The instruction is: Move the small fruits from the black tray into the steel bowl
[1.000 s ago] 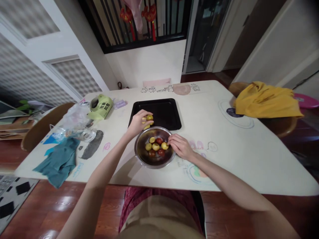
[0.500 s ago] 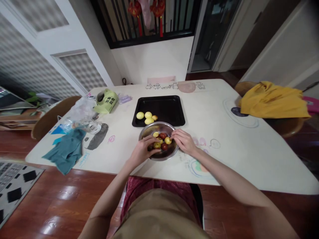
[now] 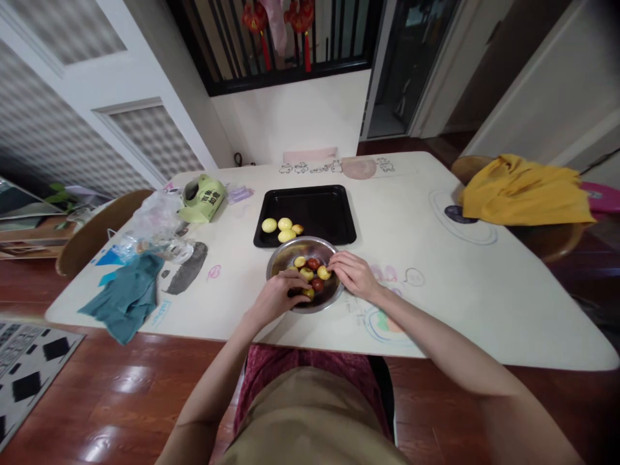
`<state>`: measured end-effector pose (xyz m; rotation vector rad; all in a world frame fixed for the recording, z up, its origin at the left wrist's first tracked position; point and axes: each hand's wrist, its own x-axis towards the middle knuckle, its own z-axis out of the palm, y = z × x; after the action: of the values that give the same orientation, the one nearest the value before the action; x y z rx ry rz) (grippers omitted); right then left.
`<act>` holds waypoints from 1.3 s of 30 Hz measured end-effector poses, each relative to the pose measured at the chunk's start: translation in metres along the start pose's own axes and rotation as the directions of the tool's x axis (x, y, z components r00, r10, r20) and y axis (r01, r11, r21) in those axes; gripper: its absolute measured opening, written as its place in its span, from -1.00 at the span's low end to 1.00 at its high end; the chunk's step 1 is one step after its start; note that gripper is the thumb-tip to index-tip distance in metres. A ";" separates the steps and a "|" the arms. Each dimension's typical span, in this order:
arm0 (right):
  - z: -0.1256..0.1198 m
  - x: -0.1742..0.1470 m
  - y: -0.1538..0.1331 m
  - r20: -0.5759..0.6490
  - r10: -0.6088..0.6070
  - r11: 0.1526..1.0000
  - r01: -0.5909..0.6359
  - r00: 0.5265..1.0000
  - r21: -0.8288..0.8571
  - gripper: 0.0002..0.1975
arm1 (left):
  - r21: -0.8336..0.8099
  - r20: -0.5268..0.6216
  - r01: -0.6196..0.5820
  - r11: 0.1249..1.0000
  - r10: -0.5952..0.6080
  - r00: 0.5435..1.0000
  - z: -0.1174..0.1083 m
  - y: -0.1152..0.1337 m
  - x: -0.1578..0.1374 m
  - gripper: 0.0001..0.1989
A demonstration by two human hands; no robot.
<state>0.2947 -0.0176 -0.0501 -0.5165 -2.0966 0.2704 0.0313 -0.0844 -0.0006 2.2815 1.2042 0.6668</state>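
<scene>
A shiny metal bowl (image 3: 278, 256) stands near the table's front edge, holding several small round fruits, some yellow with brown patches, some red-brown. My left hand (image 3: 278, 294) reaches over its left side, fingers curled, thumb and fingertips closed around a yellow fruit (image 3: 308, 294) low in the bowl. At the right rim, my right hand (image 3: 356, 274) has its fingertips pinched against another yellow fruit (image 3: 324, 272). Between the hands lie a red-brown fruit (image 3: 317, 284) and a yellow one (image 3: 306, 274). My left fingers partly cover the bowl's contents.
Behind the bowl lies a black baking tray (image 3: 320, 210) with several yellow fruits (image 3: 285, 224) in its front left corner. To the left are a green paper package (image 3: 203, 199), clear plastic bags (image 3: 157, 216) and a teal cloth (image 3: 126, 297). A yellow cloth (image 3: 523, 194) drapes a chair at right.
My left hand has shifted slightly toward the front of the bowl, uncovering a yellow fruit in the middle. The right hand stays at the right rim. The whole view has moved slightly.
</scene>
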 end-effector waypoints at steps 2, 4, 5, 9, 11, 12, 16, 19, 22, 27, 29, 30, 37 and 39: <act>0.000 0.000 0.000 0.008 0.019 1.000 -0.019 1.000 0.003 -0.65 | 0.009 -0.019 -0.004 1.000 0.005 1.000 0.000 -0.002 0.000 -0.83; 0.000 0.000 0.000 0.013 0.035 0.999 -0.035 0.999 0.006 -0.64 | 0.026 -0.038 -0.008 1.000 0.009 0.999 -0.001 -0.003 0.000 -0.83; 0.000 0.000 0.000 0.014 0.037 0.999 -0.037 0.999 0.007 -0.63 | 0.035 -0.045 -0.006 0.999 0.008 0.999 -0.001 -0.004 -0.001 -0.82; -0.001 0.001 -0.001 0.012 0.024 1.000 -0.024 1.000 0.000 -0.63 | 0.045 -0.052 0.015 0.999 -0.013 0.999 -0.003 -0.004 -0.001 -0.78; -0.001 0.001 -0.002 0.010 0.017 1.000 -0.017 1.000 -0.010 -0.64 | 0.038 -0.043 0.010 0.999 -0.008 0.999 -0.006 -0.003 -0.001 -0.73; -0.002 0.002 -0.002 0.009 0.013 1.000 -0.013 1.000 -0.014 -0.64 | 0.033 -0.041 0.006 0.999 -0.004 0.999 -0.009 -0.002 -0.001 -0.71; -0.002 0.001 -0.002 0.001 0.006 1.000 -0.006 1.000 -0.016 -0.66 | -0.002 -0.104 -0.023 1.000 0.023 0.994 -0.024 -0.003 0.004 -0.79; -0.001 0.000 -0.002 0.003 0.032 0.999 -0.032 0.999 -0.010 -0.66 | -0.042 -0.215 -0.074 0.996 0.063 0.974 -0.034 -0.015 0.015 -0.87; -0.001 -0.001 -0.004 -0.009 0.038 0.999 -0.039 0.999 -0.019 -0.67 | -0.055 -0.353 -0.122 0.991 0.095 0.931 -0.036 -0.035 0.034 -0.84; -0.008 0.011 -0.004 -0.042 0.089 0.994 -0.091 0.995 -0.053 -0.67 | -0.087 -0.463 -0.202 0.975 0.140 0.875 -0.031 -0.064 0.069 -0.72; -0.012 0.022 0.000 -0.033 0.121 0.990 -0.122 0.992 -0.064 -0.67 | -0.100 -0.479 -0.244 0.965 0.168 0.862 -0.030 -0.071 0.077 -0.70; -0.013 0.029 0.003 -0.021 0.132 0.989 -0.133 0.991 -0.068 -0.67 | -0.106 -0.482 -0.262 0.959 0.181 0.857 -0.030 -0.073 0.080 -0.70; 0.001 0.088 0.048 0.205 0.232 0.972 -0.219 0.951 -0.086 -0.78 | -0.213 -0.517 -0.323 0.922 0.174 0.838 -0.025 -0.071 0.068 -0.79; 0.010 0.101 0.063 0.307 0.241 0.970 -0.227 0.921 -0.081 -0.74 | -0.250 -0.523 -0.322 0.913 0.153 0.839 -0.023 -0.069 0.063 -0.81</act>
<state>0.2536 0.0848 -0.0040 -0.7974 -2.3540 0.4727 0.0057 0.0074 -0.0122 2.0463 0.9127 1.5063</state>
